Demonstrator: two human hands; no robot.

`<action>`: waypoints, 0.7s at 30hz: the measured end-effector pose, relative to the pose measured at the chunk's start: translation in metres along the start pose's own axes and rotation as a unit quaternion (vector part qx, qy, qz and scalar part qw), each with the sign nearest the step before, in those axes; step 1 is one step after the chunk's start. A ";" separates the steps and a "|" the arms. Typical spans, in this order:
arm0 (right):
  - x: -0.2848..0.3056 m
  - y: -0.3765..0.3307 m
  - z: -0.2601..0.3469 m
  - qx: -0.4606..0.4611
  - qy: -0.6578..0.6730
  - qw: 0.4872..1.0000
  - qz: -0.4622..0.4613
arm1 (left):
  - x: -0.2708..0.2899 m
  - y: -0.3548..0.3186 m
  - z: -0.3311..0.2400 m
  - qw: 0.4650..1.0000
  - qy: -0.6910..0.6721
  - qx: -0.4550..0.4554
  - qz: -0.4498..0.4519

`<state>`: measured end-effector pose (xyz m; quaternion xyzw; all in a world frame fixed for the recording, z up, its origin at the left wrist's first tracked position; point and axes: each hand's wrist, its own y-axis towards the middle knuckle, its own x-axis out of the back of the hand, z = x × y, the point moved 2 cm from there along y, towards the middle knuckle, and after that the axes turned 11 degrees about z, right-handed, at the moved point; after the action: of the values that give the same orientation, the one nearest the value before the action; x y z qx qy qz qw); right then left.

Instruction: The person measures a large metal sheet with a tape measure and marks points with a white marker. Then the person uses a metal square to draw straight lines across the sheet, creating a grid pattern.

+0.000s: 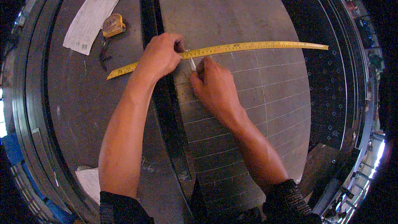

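Observation:
A loose yellow length of measuring tape blade lies across the grey metal plate, its left end reaching past the dark gap. My left hand is closed on the blade near the plate's left edge. Just below the blade, my right hand pinches a slim white marking stick, too little of it showing to tell chalk from pencil. Its tip points up at the blade's lower edge, close to my left fingers. Thin white lines form a grid on the plate below the blade.
To the left, a yellow tape measure case sits beside a sheet of paper with writing. Another paper shows by my left forearm. A dark raised bar runs between the two surfaces. At right lies a dark plate with small circled marks.

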<state>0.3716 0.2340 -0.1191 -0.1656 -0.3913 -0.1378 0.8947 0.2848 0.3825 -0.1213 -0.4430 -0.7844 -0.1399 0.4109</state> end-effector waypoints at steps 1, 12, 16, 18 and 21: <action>0.000 0.000 0.000 0.002 0.000 1.000 -0.001 | 0.000 0.000 0.000 1.000 -0.003 0.000 0.005; 0.001 -0.003 0.007 0.009 0.006 1.000 -0.005 | 0.003 -0.005 -0.003 1.000 0.005 0.005 -0.008; -0.004 -0.002 0.010 0.005 -0.004 1.000 -0.023 | 0.004 -0.006 -0.006 1.000 0.011 0.006 -0.012; -0.003 -0.003 0.013 -0.003 -0.036 0.999 0.002 | 0.003 -0.003 -0.004 1.000 0.015 0.010 0.012; 0.027 -0.015 0.042 -0.006 -0.096 0.990 0.100 | 0.005 -0.005 -0.003 1.000 0.019 0.012 0.019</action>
<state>0.3562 0.2344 -0.0698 -0.2220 -0.4564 -0.0337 0.8610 0.2808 0.3808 -0.1153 -0.4501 -0.7696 -0.1306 0.4336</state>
